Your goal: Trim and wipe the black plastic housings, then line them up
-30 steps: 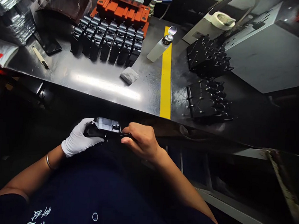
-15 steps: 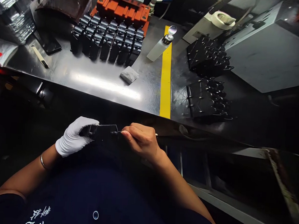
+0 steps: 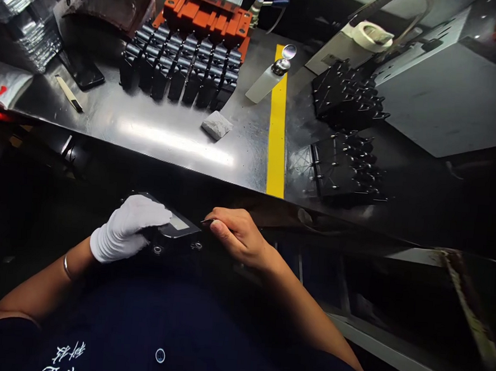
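My left hand, in a white glove, is closed around a black plastic part. The part is tilted so that a flat face with a pale rectangular area shows, and round ring-like bosses stick out below it. My bare right hand is closed in a pinch on a slim tool. Only the tool's thin dark tip shows, close to the part's right end; whether it touches, I cannot tell. Both hands are in front of the bench edge, above my lap.
On the metal bench stand rows of black parts before an orange fixture. A grey-white block, a pump bottle, a cream-handled knife and a phone lie nearby. More black parts sit right of the yellow tape.
My left hand has turned the black part from edge-on to showing its flat face. The tool in my right hand has drawn slightly away to the right, its tip angled differently.
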Available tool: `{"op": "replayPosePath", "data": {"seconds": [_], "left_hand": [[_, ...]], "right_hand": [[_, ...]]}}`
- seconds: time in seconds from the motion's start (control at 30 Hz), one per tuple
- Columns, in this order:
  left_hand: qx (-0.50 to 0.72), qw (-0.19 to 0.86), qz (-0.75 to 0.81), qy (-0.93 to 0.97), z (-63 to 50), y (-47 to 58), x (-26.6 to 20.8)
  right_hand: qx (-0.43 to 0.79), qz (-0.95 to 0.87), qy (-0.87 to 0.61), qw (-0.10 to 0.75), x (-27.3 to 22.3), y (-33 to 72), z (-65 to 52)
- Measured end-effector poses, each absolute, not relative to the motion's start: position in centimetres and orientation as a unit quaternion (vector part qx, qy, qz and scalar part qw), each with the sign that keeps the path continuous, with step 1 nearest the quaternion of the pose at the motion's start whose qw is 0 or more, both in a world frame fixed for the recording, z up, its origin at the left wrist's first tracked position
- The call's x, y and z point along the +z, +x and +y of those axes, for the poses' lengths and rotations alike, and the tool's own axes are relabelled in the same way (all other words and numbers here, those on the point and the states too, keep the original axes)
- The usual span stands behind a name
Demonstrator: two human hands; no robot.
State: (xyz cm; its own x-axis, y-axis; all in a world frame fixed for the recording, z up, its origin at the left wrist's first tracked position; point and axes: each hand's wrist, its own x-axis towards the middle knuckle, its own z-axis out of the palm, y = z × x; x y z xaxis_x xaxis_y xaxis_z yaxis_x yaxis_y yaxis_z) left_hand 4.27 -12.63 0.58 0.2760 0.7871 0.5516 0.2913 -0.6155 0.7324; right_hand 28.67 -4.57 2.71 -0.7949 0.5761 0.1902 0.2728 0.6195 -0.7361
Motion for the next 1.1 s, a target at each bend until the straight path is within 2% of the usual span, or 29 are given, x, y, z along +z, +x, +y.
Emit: {"op": "replayPosePath", "data": {"seconds": [0.1,0.2,0.27,0.33,0.43,0.5,0.63,1.1], "left_hand": [[0.47,0.266,0.335,0.772,-12.2,3.9,0.5],[0.489,0.272,0.388,0.732,-12.6,3.6,0.3],[0.484,0.35,0.456,0.66,-13.0,3.4,0.2],[0.441,0.479,0.504,0.568,-13.2,3.2,0.1],[0.366,0.632,0.497,0.469,-13.0,3.1,-0.1],[0.337,0.676,0.477,0.448,-12.7,3.2,-0.2],[0.329,0.689,0.482,0.43,-12.5,3.5,-0.6],[0.363,0.695,0.479,0.395,-12.4,4.5,-1.1]], "right_hand": [[0.405,-0.878,-0.189,0.169,3.1,28.8,-4.8],[0.397,-0.884,-0.165,0.186,3.1,28.8,-4.9],[0.354,-0.895,-0.162,0.219,3.0,28.7,-4.8],[0.286,-0.91,-0.164,0.251,3.2,28.3,-4.6],[0.2,-0.932,-0.144,0.265,3.5,27.4,-4.3],[0.177,-0.943,-0.119,0.254,3.8,26.9,-4.2],[0.172,-0.952,-0.086,0.236,3.9,26.4,-4.1],[0.147,-0.935,-0.149,0.286,2.9,26.5,-4.3]]}}
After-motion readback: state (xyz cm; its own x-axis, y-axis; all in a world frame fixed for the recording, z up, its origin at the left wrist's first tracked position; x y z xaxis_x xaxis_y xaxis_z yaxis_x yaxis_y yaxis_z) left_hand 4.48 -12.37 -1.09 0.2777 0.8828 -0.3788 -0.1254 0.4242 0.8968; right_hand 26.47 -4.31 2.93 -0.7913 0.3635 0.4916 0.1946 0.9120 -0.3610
